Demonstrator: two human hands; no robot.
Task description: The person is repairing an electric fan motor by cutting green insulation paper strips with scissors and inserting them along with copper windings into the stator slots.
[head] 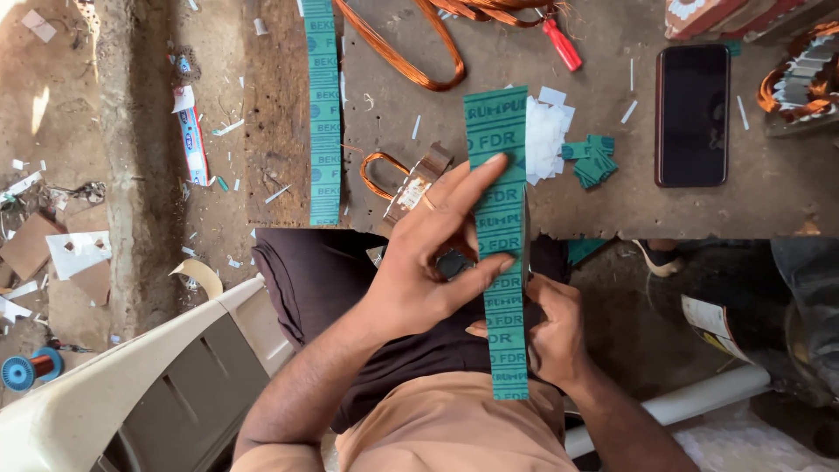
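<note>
Far left: dirt floor (131, 175) strewn with paper scraps, cardboard pieces and a blue spool (19, 371) of wire. Lower left: pale plastic chair (131, 385), its arm rising toward the lap. Further right, a long green strip (323, 114) lying along the left edge of the table (612, 192), one end over the near edge. Open tabletop between that strip and the middle, dotted only with small white slivers.

Centre: left hand (419, 271) above the lap, fingers (476, 179) stretched and pressed flat onto the green paper strip (500, 236), thumb beneath, pinching it. Right hand (551, 336) lower, just beside, fingers curled shut around the strip's lower part from behind. Strip held lengthwise away from the body, top end over the table's near edge, bottom end over the tan shirt (446, 428). Teal-green, printed in darker rows, straight-sided, flat, square-cut at both ends.

Behind the strip: small white scraps (544, 135) and cut green pieces (594, 157). Above: copper wire loops (411, 52), red-handled tool (562, 44). Right: black phone (692, 114), face up, well apart from the hands. Far right edge: wound copper coil (800, 83).
</note>
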